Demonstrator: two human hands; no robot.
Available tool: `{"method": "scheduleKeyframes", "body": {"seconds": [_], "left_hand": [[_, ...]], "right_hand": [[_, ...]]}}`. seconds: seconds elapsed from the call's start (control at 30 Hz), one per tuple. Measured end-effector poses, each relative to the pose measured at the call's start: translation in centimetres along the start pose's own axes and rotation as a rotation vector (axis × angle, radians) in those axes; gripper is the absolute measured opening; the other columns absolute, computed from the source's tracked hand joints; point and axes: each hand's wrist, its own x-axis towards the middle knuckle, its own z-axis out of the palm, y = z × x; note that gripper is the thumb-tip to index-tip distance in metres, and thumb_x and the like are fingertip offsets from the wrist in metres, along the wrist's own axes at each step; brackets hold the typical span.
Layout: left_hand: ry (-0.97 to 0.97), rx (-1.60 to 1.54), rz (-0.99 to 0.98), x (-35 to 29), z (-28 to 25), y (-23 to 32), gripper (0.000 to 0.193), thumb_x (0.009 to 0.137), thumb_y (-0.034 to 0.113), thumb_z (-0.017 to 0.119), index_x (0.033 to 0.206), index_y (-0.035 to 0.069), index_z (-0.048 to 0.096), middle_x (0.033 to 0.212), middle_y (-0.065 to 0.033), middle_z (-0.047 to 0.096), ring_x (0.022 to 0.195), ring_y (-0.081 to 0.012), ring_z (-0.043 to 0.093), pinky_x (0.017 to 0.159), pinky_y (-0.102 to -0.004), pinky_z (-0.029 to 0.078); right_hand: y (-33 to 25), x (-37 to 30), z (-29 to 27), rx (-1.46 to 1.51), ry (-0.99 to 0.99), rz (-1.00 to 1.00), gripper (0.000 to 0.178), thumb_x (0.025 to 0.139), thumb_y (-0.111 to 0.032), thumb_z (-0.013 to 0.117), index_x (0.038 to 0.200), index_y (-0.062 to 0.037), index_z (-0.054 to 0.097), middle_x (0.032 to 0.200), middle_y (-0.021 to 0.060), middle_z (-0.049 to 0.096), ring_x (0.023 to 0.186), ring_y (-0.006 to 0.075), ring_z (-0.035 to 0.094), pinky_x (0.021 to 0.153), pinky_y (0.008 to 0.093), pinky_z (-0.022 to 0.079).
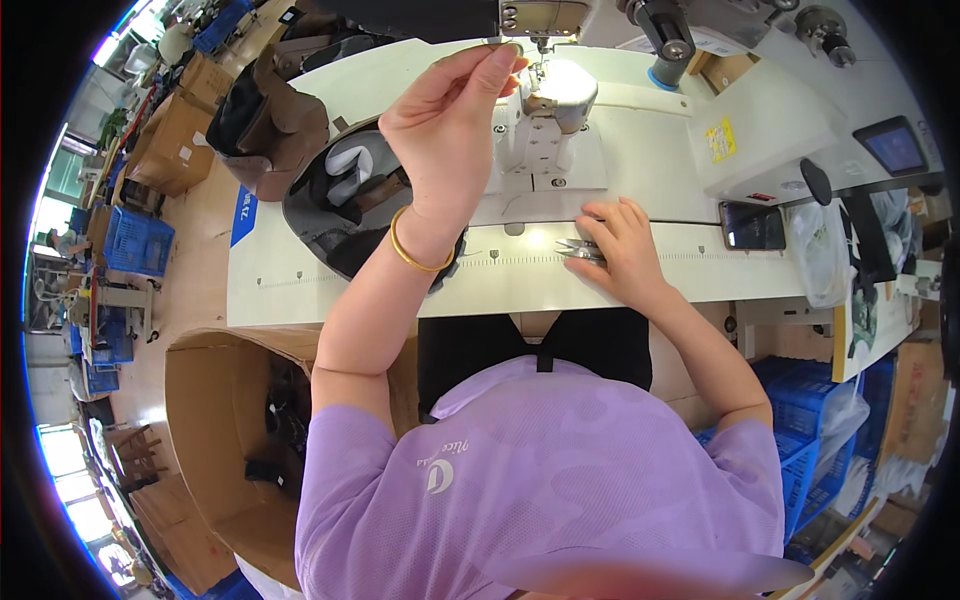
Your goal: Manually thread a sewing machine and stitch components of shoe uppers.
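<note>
Thread snips (580,252) lie at the front of the white worktop (390,297), near its ruler markings, their blades pointing left from beneath the right hand (625,250). That hand is curled palm-down around them, grasping them. The left hand (447,115) is raised beside the needle area of the sewing machine (543,150), thumb and fingertips pinched together; whether they hold a thread cannot be told. Left of that forearm sits a black-and-grey sewn piece (310,220), with a brown one (285,125) behind it. A smartphone (752,226) rests farther right, beside a clear plastic bag (820,262).
</note>
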Motion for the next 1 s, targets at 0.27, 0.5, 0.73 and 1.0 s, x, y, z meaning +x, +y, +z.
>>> {"method": "scheduleKeyframes", "body": {"seconds": [0.27,0.5,0.73,1.0], "left_hand": [[-0.02,-0.027,-0.022,0.5,0.2,-0.6,0.012,0.089,0.004,0.072,0.097,-0.005,0.072,0.085,-0.0085,0.074,0.078,-0.0116,0.07,0.073,-0.0224,0.057],[-0.007,0.012,-0.059,0.6,0.4,-0.4,0.015,0.089,0.007,0.073,0.097,-0.006,0.072,0.084,-0.0097,0.073,0.075,-0.0114,0.069,0.073,-0.0236,0.057],[0.007,0.034,-0.07,0.7,0.3,-0.8,0.014,0.09,0.008,0.072,0.098,-0.004,0.073,0.085,-0.0099,0.074,0.071,-0.0117,0.067,0.071,-0.0238,0.055],[0.005,0.033,-0.069,0.7,0.7,-1.5,0.013,0.09,0.007,0.072,0.097,-0.004,0.074,0.084,-0.0088,0.074,0.07,-0.0114,0.067,0.07,-0.0234,0.055]], "right_hand": [[0.1,0.1,0.0,0.004,0.025,-0.014,0.048,0.072,-0.034,0.08,0.105,-0.0033,0.063,0.114,0.0106,0.06,0.109,0.0286,0.056,0.107,0.0496,0.035],[0.1,0.0,0.0,-0.006,0.03,-0.024,0.046,0.072,-0.033,0.079,0.103,-0.0034,0.063,0.114,0.0104,0.06,0.109,0.0282,0.056,0.107,0.0484,0.035],[0.0,-0.1,0.1,-0.008,0.031,-0.028,0.043,0.074,-0.033,0.078,0.101,-0.0032,0.063,0.115,0.0108,0.06,0.11,0.0283,0.056,0.107,0.048,0.035],[-0.2,0.6,-0.5,0.047,0.097,-0.051,0.039,0.075,-0.026,0.079,0.105,-0.0047,0.064,0.112,0.0094,0.062,0.105,0.0279,0.058,0.103,0.0463,0.038]]}}
